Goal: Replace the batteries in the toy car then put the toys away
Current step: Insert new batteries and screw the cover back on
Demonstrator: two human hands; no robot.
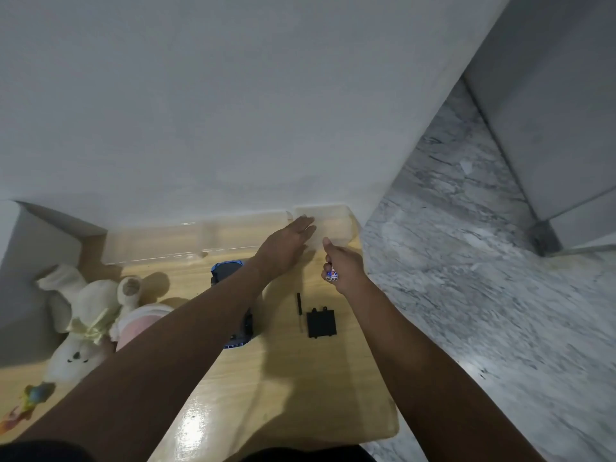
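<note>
Two batteries pinched in my right hand; left hand flat, fingers straight; toy car lies left, under left forearm, long axis toward me

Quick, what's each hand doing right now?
Left hand: open, fingers straight, reaching to the clear box.
Right hand: closed around batteries.

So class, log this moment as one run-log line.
left hand: open, reaching to clear box | right hand: grips batteries | battery cover: off, on table
</note>
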